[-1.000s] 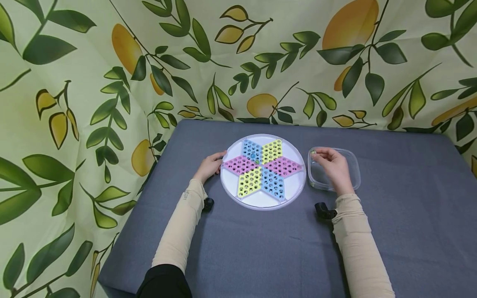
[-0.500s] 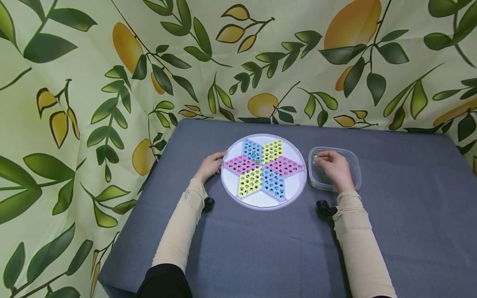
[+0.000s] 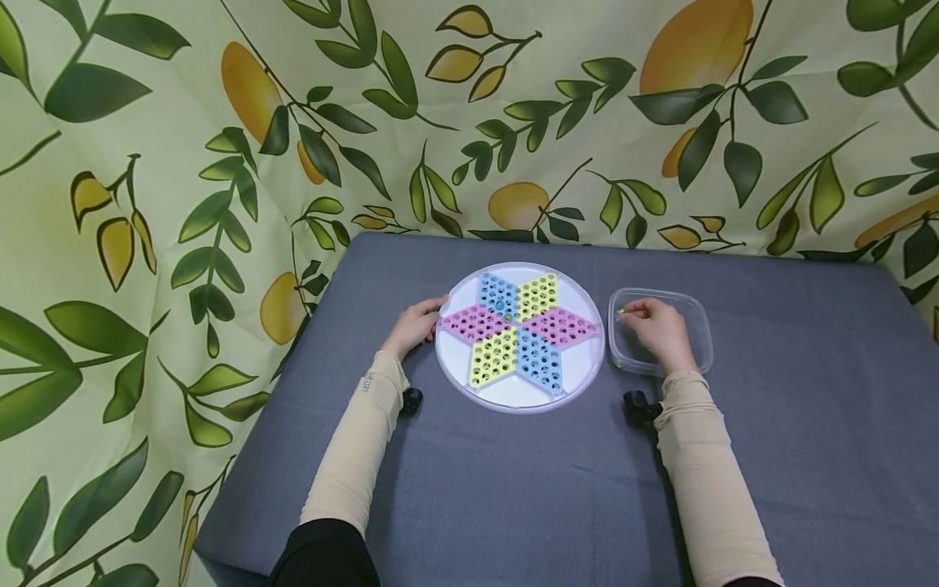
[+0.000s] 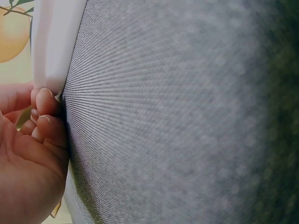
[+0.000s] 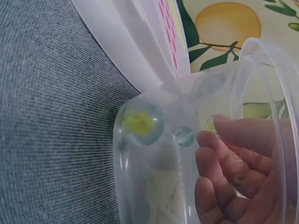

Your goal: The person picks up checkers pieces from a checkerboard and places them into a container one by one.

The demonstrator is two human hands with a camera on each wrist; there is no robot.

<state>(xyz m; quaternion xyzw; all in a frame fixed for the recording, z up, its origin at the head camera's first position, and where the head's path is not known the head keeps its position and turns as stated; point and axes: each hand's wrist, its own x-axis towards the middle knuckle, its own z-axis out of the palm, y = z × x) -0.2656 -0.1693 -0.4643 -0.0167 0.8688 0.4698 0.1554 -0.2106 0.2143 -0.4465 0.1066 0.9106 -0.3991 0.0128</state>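
Observation:
A round white Chinese checkers board [image 3: 447, 359] lies on the table, its star of blue, yellow and pink points full of holes. A blue marble [image 3: 500, 306] and a green marble [image 3: 508, 318] sit near its centre. My left hand [image 3: 412, 328] grips the board's left rim, fingers bent against the edge. Over at the clear plastic tub [image 3: 700, 342], my right hand [image 3: 660, 330] reaches inside and pinches a greenish marble [image 5: 211, 123] between thumb and index finger. Through the tub wall show a yellow-green marble [image 5: 140, 123] and a blue-green marble [image 5: 183, 136].
The tub stands just right of the board, with a small gap between them. A grey-blue cloth [image 3: 499, 489] covers the table. Behind and to the left hangs a leaf-and-fruit curtain [image 3: 557, 163]. Black wrist cameras [image 3: 640, 408] sit below both hands.
My right hand has shifted slightly, and the marble at its fingertips is less exposed than a second ago. The left hand stays at the board's rim.

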